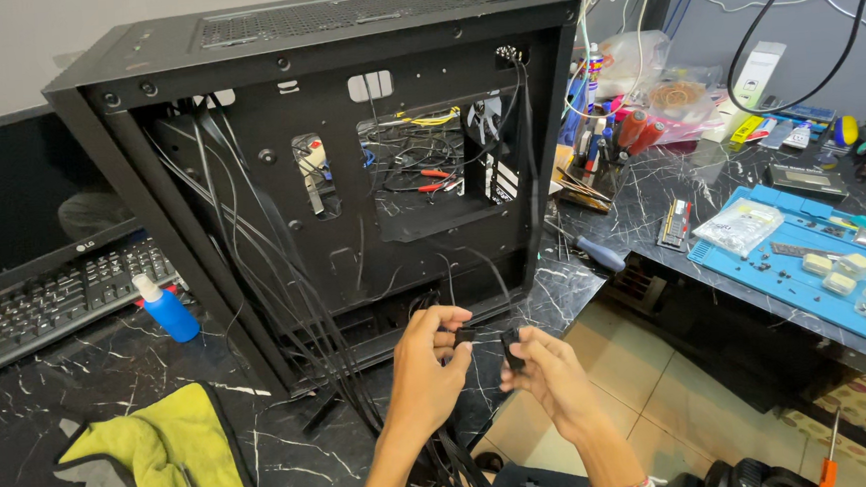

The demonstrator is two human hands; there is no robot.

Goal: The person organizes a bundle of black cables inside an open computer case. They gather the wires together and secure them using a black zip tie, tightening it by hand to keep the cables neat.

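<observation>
Left hand (428, 366) and right hand (551, 372) each pinching a small black cable connector (511, 347) at the black marble bench's (81, 385) front edge, before the open black metal computer case (348, 158).

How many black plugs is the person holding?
2: one black plug pinched in the left hand, the other plug in the right hand, before the computer case. Fingers may hide more.

The case (348, 168) stands on the desk (82, 395), cables (287, 313) hanging from its open side. Left of it lie a keyboard (46, 302) and a bottle (167, 310); a cloth (156, 461) lies in front. Before the case, both hands, left (429, 374) and right (551, 377), hold connectors (512, 349). A mat (805, 261) lies right.
</observation>
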